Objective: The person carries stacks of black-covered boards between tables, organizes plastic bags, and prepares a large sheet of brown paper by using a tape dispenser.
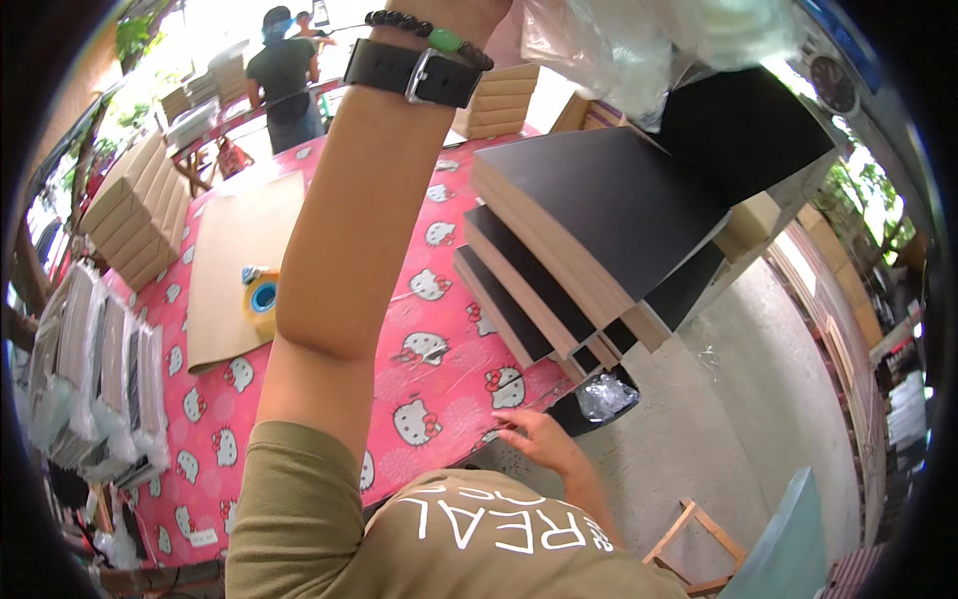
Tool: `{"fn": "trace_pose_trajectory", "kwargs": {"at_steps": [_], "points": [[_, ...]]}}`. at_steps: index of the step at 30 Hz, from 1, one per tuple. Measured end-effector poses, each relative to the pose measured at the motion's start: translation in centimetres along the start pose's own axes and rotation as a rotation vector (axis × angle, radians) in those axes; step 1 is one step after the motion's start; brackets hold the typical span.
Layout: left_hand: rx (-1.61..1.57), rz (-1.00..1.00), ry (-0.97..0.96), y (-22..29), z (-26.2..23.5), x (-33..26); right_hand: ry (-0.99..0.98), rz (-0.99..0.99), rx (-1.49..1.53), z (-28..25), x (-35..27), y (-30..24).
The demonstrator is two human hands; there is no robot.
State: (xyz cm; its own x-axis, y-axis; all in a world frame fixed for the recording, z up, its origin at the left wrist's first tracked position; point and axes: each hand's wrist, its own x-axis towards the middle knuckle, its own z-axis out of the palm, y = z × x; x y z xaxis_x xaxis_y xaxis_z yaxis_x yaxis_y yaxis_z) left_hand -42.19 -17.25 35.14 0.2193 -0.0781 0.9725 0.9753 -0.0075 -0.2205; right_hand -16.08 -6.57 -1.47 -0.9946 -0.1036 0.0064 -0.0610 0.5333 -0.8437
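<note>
Your left arm is closest to the camera, held up high, with a black watch and some dark beads at the wrist. Your left hand is cut off by the top of the view. Its fingers are out of sight, so I can't tell if they are open or pinching something. Your right hand is low, by the near edge of the pink tabletop, toward its right corner. Its fingers are a bit bent and spread, and I see nothing in them.

Just to the right of your left hand is a clear plastic bag. It comes down over the black-topped boards, piled on the right side of the tabletop.

Be careful: the bag could rip if it catches on a sharp board corner. The piles are not lined up, and they seem to stick out past the right edge. A hard bump or tug could make a board slide down to the floor.

The boards lie ahead of your right fingers, apart from them. The bag is farther still from those fingers, way up past the boards.

Farther out, a roll of tape sits on a brown sheet toward the left side. Wrapped boards are piled by the left edge. Another person is past the far edge.
</note>
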Motion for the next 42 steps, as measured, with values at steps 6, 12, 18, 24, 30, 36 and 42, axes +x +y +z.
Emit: {"fn": "trace_pose_trajectory", "kwargs": {"at_steps": [6,12,18,24,30,36,42], "points": [[0.672,-0.336,-0.001,0.9,-1.5,0.5,0.119,-0.104,0.097,-7.7,-5.2,-4.6],[0.714,-0.285,0.023,-1.8,-8.1,1.6,1.262,-0.265,-0.607,-21.6,-4.9,-8.7],[0.765,-0.53,0.115,-5.5,-20.0,0.1,0.693,-0.192,-0.799,-24.4,0.1,-7.7],[0.714,-0.631,0.174,-5.2,-23.8,0.0,0.465,-0.372,-0.389,-24.7,-0.2,-8.5],[0.526,-0.563,0.173,-3.7,-16.8,1.8,0.595,-0.417,-0.59,-23.2,1.4,-8.8],[0.348,-0.209,0.015,2.0,-2.4,2.9,0.552,-0.538,-0.355,-21.2,3.7,-8.7],[-1.04,-1.545,0.126,8.3,9.1,-7.3,0.707,-0.632,-0.333,-19.5,0.9,-8.4]]}}
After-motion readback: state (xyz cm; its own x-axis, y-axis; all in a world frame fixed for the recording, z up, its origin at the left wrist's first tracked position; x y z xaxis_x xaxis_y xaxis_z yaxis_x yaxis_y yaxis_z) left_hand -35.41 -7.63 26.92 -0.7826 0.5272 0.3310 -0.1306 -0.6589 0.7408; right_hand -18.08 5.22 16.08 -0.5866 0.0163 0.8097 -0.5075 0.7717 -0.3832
